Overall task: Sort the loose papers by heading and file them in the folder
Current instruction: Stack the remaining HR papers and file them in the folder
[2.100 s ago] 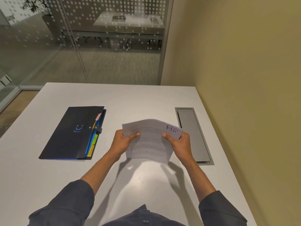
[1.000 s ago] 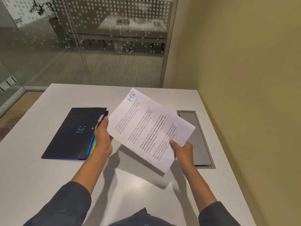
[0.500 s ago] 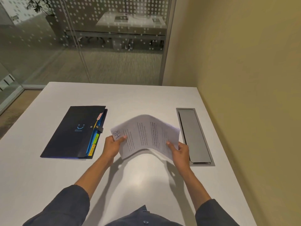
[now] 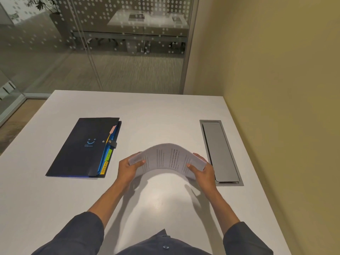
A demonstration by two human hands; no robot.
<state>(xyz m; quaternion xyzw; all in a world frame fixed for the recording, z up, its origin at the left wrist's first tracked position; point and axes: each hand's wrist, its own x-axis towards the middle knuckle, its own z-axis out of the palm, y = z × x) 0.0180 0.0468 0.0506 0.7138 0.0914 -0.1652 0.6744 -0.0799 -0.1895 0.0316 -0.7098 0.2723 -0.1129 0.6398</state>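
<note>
Both hands hold the loose papers (image 4: 166,160) just above the middle of the tabletop (image 4: 147,111), nearer the near edge than the far one. The left hand (image 4: 128,169) pinches the left end of the stack, thumb on top and fingers underneath; the right hand (image 4: 204,171) grips the right end the same way. The sheets are bowed upward into an arch between the two grips, printed side up. No heading can be read here, since the left thumb covers that corner and the print is blurred.

The folder (image 4: 84,148) lies closed toward the left edge of the tabletop, well apart from the papers, its strap buttoned across the opening and coloured tabs marked SPORTS and HR showing along its right side. A grey cable hatch (image 4: 219,152) is set into the tabletop near the right edge, just beside the right hand.

The risks from here seem plain. Pressing the ends closer could crease the sheets or make them spring loose and fan out. Both hands are occupied while the folder is still strapped shut, so freeing one hand leaves a limp stack held at one end, likely to droop or shed sheets.
</note>
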